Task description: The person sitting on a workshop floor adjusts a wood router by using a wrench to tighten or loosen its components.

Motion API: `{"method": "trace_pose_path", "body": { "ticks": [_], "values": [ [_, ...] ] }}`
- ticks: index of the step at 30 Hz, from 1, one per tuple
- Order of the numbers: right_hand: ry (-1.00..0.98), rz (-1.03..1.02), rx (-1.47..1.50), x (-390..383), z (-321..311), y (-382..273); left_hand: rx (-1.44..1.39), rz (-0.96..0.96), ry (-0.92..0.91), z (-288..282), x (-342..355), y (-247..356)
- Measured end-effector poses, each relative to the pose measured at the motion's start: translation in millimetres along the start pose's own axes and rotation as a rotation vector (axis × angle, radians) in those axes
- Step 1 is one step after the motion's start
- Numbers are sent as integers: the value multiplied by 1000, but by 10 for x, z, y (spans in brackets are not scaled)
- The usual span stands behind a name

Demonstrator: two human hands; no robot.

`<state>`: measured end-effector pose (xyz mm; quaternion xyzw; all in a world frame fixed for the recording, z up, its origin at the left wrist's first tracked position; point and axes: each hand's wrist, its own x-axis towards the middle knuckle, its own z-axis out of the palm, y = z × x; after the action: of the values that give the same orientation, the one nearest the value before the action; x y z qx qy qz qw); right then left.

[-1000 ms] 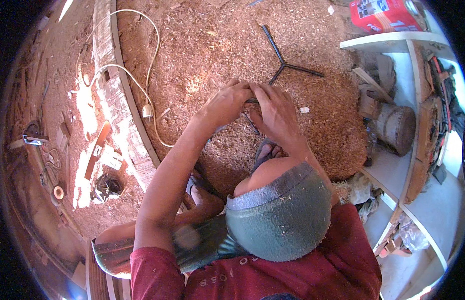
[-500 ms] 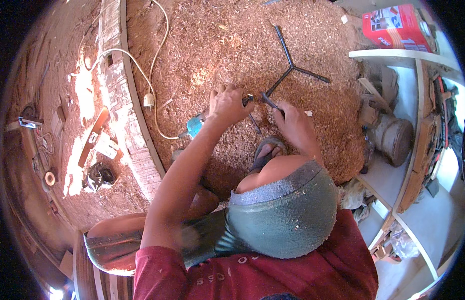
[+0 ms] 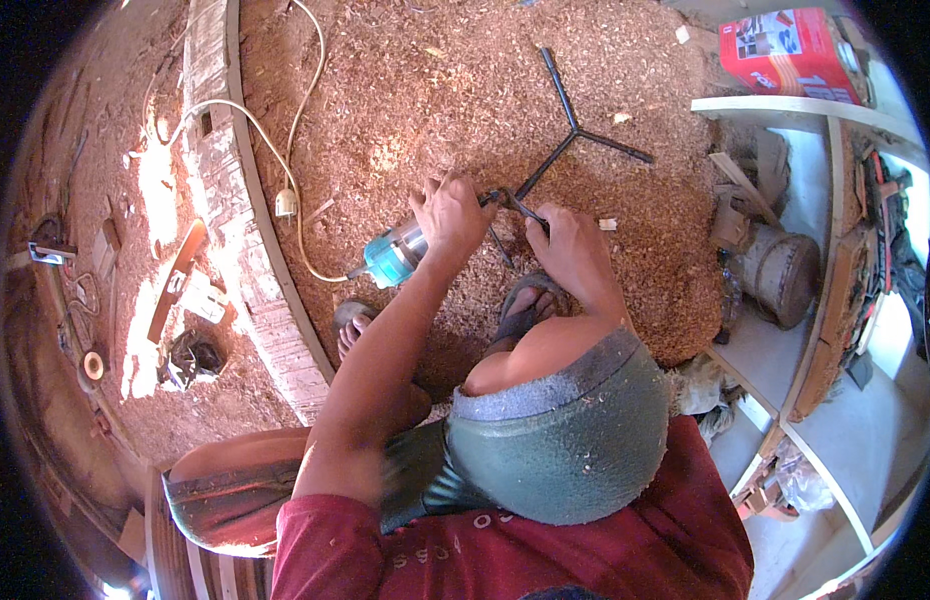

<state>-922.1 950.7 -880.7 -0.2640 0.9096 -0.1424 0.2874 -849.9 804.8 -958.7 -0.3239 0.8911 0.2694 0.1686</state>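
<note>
My left hand (image 3: 453,215) is wrapped round a corded power tool (image 3: 390,258) with a teal rear end and a silver barrel. Its dark nose points right, past my fingers. In my closed right hand (image 3: 575,245) is a dark wrench (image 3: 525,210), its head against or very close to the tool's nose; the exact contact is too small to tell. Just beyond lies a black Y-shaped socket wrench (image 3: 575,132), one arm reaching toward the wrench head. Below the nose, a thin dark rod (image 3: 501,246) lies near my foot.
Wood shavings (image 3: 425,90) cover the ground. A pale cable (image 3: 303,225) with a plug runs left past a long timber beam (image 3: 260,230). At right are a shelf (image 3: 785,105) with a red can (image 3: 790,55) and a dusty cylindrical motor-like object (image 3: 780,275).
The wrench head has moved left to the power tool's nose. My hands have come closer together, and more of the teal-and-silver body now shows.
</note>
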Motion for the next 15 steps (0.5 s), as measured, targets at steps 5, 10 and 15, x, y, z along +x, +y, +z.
{"method": "trace_pose_path", "body": {
  "ticks": [5, 10, 15],
  "values": [
    [19, 15, 60, 19, 47, -5, -24, 60, 131, 45, -118, -13],
    [57, -36, 16, 37, 50, -11, -28, 64, 115, 86, -62, -20],
    [27, -81, -59, 85, -5, -74, -4, 80, 185, 29, -186, -32]
  ]
}}
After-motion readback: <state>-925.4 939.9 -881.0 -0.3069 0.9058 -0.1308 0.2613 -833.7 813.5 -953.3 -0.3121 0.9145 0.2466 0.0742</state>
